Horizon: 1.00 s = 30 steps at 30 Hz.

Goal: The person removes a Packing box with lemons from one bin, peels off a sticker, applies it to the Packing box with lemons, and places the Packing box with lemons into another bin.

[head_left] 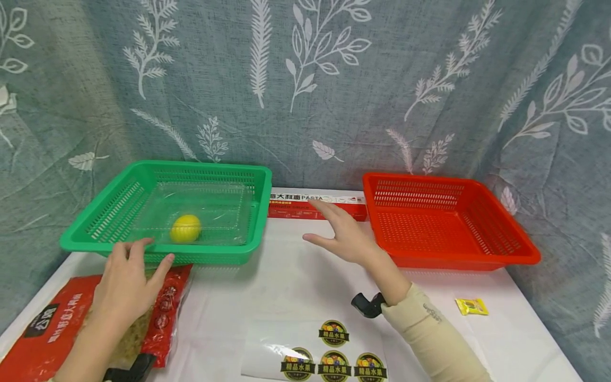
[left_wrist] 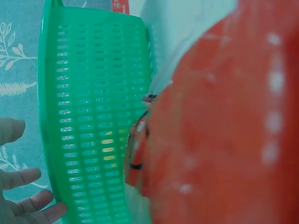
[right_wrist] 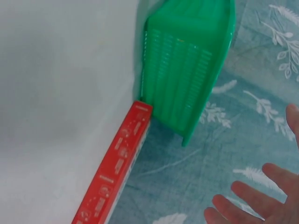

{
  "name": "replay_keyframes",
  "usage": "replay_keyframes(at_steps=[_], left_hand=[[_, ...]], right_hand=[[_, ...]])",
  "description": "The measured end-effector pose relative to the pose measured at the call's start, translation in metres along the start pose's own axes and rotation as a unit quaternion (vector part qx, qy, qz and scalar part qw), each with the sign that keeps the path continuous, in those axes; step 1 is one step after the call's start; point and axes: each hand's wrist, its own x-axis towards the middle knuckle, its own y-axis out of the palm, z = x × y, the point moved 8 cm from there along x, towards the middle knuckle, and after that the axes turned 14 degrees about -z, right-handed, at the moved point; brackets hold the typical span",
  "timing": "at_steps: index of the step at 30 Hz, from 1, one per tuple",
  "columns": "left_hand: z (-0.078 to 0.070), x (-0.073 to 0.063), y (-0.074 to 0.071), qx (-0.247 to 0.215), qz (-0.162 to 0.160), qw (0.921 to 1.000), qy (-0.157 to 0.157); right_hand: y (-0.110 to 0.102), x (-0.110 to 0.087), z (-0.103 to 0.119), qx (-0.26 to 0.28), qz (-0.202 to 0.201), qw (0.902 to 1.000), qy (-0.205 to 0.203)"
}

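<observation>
My left hand (head_left: 126,284) is over the red pasta bag (head_left: 57,323), fingers loosely bent at the near rim of the green basket (head_left: 167,248). In the left wrist view, fingertips (left_wrist: 56,212) overlap the basket's edge, and the bag fills the right side. Inside the basket lie a clear plastic container (head_left: 219,201) and a yellow ball (head_left: 185,228), the ball overlapping the container in the head view. My right hand (head_left: 346,236) hovers over the white table, fingers spread and holding nothing. Beyond it lies a long red and white pasta box (head_left: 286,211).
A red basket (head_left: 448,260) stands at the right rear. Near it is a small yellow packet (head_left: 471,306). A clear sheet (head_left: 267,339) with several round black stickers lies at the front middle. A patterned curtain (head_left: 305,132) hangs along the back and sides.
</observation>
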Motion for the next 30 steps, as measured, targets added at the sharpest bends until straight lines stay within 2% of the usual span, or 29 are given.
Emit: replay_keyframes(at_steps=[3,12,19,23,28,30], left_hand=[[0.004,-0.002,0.002,-0.008,0.005,0.9998,-0.019],[0.014,-0.007,0.006,-0.027,0.002,0.9986,-0.046],[0.022,-0.007,0.010,-0.047,0.011,0.9950,-0.088],[0.028,-0.009,0.014,-0.072,0.032,0.9884,-0.130],[0.034,-0.012,0.021,-0.104,0.078,0.9732,-0.189],[0.036,-0.013,0.024,-0.127,0.086,0.9674,-0.202]], right_hand=[[0.004,0.003,0.005,0.006,0.000,1.0000,-0.007],[0.014,0.011,0.015,0.054,0.000,0.9985,-0.005],[0.024,0.014,0.018,0.051,0.009,0.9987,-0.007],[0.029,0.017,0.020,0.051,0.011,0.9986,-0.010],[0.036,0.020,0.025,0.057,0.017,0.9981,-0.015],[0.039,0.021,0.027,0.056,0.019,0.9981,-0.016]])
